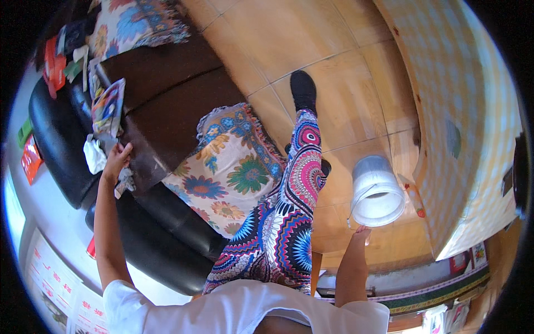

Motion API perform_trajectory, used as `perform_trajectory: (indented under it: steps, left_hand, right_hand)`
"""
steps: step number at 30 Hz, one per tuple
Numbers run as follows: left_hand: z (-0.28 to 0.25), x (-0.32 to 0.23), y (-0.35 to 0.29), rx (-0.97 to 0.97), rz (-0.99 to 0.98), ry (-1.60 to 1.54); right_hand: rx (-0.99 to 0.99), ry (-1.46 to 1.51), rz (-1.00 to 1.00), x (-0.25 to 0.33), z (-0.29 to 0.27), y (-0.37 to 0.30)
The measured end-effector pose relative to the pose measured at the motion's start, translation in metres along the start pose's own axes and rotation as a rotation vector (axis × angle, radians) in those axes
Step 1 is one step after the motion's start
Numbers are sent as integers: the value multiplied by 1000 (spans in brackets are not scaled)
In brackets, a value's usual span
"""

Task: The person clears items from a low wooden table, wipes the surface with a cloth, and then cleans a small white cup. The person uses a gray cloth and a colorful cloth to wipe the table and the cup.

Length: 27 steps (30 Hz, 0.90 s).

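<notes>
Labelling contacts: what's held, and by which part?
Right hand seems to hold the white bucket; whether by rim or wire handle can't be told. Left hand: can't tell.

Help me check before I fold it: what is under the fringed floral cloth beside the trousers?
Dark brown seat and black upholstery border the floral cloth, seemingly supporting it. Whatever lies directly beneath is covered and cannot be seen.

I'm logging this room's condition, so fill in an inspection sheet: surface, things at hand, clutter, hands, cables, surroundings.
Surface: dark sofa, partly covered by a floral throw.
Things at hand: white bucket; crumpled white item.
Clutter: red item and colourful item at the sofa's left.
Hands: left hand near the white item; right hand at the bucket's rim; grips unclear.
Cables: nothing seen.
Surroundings: tiled floor; checked cloth at right.
</notes>
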<state>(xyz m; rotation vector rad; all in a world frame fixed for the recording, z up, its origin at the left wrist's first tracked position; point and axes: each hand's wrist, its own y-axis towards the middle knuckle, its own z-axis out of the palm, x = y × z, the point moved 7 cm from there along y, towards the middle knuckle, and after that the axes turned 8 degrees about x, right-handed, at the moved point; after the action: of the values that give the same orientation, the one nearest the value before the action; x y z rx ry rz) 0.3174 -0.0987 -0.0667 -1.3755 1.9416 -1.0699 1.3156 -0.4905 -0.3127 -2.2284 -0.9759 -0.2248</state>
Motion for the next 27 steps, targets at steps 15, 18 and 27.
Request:
perform_trajectory:
  steps: [15,18,27]
  left_hand:
    - [23,30,-33,-258,174,192]
    - [23,36,-59,-557,249,-37]
    - [29,160,-16,-840,-288,-290]
  right_hand:
    - [1279,-1028,-1287,80,308,-502]
    - [1593,-1013,-1701,38,317,-706]
    - [2086,-704,-2732,-165,207,-1027]
